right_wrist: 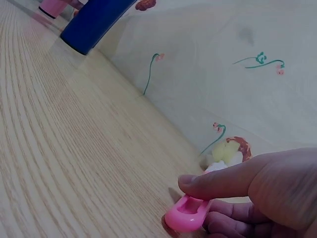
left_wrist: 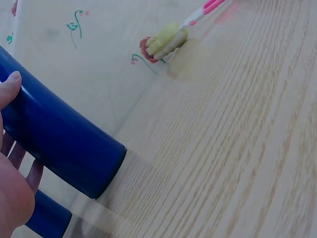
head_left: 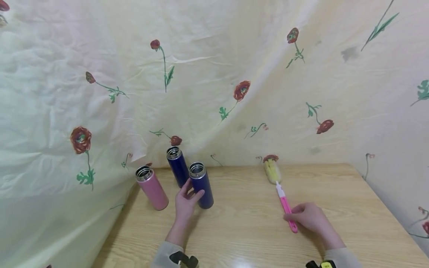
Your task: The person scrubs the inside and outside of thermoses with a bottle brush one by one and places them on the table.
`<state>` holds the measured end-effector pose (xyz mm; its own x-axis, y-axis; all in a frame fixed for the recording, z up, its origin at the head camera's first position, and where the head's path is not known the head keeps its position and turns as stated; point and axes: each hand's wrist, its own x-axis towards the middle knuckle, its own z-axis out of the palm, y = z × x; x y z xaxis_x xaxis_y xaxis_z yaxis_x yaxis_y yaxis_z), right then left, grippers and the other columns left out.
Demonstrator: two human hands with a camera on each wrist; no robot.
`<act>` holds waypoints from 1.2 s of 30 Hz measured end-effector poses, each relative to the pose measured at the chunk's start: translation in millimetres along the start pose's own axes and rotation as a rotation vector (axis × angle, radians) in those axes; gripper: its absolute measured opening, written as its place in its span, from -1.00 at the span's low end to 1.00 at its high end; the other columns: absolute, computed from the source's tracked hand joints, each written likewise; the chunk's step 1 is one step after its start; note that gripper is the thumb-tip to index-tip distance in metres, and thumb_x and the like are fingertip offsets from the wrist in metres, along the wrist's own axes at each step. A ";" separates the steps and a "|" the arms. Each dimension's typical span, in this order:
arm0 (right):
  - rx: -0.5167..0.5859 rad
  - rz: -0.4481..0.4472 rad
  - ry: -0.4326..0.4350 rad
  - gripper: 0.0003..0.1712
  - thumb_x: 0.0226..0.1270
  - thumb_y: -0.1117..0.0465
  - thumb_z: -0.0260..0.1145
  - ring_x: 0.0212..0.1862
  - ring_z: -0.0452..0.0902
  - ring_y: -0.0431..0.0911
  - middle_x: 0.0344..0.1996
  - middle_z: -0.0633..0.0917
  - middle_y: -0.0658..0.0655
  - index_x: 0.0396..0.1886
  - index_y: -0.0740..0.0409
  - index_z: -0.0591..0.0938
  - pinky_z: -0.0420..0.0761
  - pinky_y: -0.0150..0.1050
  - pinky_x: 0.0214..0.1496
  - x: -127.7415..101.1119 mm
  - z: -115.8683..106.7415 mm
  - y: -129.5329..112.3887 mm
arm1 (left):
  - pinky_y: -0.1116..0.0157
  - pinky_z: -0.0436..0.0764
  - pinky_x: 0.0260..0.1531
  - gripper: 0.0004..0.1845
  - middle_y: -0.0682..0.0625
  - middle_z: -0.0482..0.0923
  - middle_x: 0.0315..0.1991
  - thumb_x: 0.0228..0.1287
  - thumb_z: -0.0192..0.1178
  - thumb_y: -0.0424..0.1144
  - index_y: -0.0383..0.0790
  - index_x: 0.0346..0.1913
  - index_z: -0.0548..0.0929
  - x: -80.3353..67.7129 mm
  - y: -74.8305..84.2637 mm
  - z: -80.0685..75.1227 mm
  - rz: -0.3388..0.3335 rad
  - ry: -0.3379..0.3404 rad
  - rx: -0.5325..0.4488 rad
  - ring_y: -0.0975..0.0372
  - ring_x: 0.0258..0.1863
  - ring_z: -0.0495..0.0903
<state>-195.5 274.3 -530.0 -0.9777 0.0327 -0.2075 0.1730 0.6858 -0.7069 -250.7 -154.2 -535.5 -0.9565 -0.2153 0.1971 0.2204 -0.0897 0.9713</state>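
Three open vacuum flasks stand upright at the back left of the wooden surface [head_left: 241, 223], close to the flowered cloth [head_left: 214, 82] that hangs behind it. Farthest left is the pink flask [head_left: 152, 188], standing alone and a little apart from the others. Next comes the rear blue flask [head_left: 177, 166], and just beside it, nearer the person, the front blue flask [head_left: 201, 185]. All three have no lid, so their steel mouths show; probably they stand grouped together so that each can be taken in turn.

The left hand [head_left: 186, 203] is on the front blue flask, thumb on one side and fingers curled around the other side of its lower body, and the flask stands on the surface. The wrist view confirms this wrap.

Well to the right lies a bottle brush [head_left: 280, 193], its yellow sponge head pointing to the cloth and its pink handle pointing to the person. The right hand [head_left: 310, 217] closes over the handle end, thumb on top and fingers curled under, while the brush lies low on the surface.
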 end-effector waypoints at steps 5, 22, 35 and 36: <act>0.011 -0.013 -0.004 -0.45 0.23 -0.06 0.63 -0.22 0.60 -0.04 -0.33 0.76 0.05 -0.12 0.36 0.76 0.56 -0.17 -0.19 -0.4 -0.2 2.5 | 0.27 0.68 0.17 -0.18 -0.38 0.54 0.35 0.20 0.51 -0.52 -0.48 0.52 0.41 -0.5 -1.1 -0.3 0.001 -0.010 -0.022 -0.15 0.26 0.59; 0.356 -0.072 -0.099 -0.38 0.53 0.23 0.39 -0.33 0.70 0.00 -0.29 0.76 0.21 0.31 0.59 0.39 0.77 -0.17 -0.34 -7.7 -18.5 18.4 | 0.22 0.70 0.19 -0.19 -0.37 0.50 0.41 0.25 0.52 -0.45 -0.43 0.53 0.43 -1.8 -2.1 -1.3 -0.040 -0.008 -0.008 -0.18 0.30 0.58; 0.311 -0.153 0.155 -0.40 0.59 0.21 0.37 -0.20 0.73 -0.18 -0.07 0.78 0.22 0.37 0.58 0.49 0.78 -0.34 -0.15 -15.8 -48.8 15.8 | 0.17 0.69 0.22 -0.19 -0.36 0.54 0.36 0.23 0.53 -0.46 -0.41 0.53 0.44 -0.7 -4.5 1.1 -0.003 -0.004 0.007 -0.19 0.25 0.61; 0.326 -0.154 0.187 -0.40 0.60 0.18 0.36 -0.20 0.73 -0.21 -0.09 0.79 0.17 0.38 0.57 0.49 0.77 -0.36 -0.15 -16.3 -48.9 14.5 | 0.16 0.69 0.21 -0.19 -0.36 0.55 0.35 0.23 0.53 -0.46 -0.40 0.53 0.44 -1.3 -4.8 1.2 -0.001 0.006 0.015 -0.18 0.23 0.62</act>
<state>-182.9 319.2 -503.7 -0.9947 0.1000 0.0229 0.0222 0.4271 -0.9039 -250.7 -152.4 -540.2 -0.9555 -0.2208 0.1958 0.2169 -0.0755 0.9733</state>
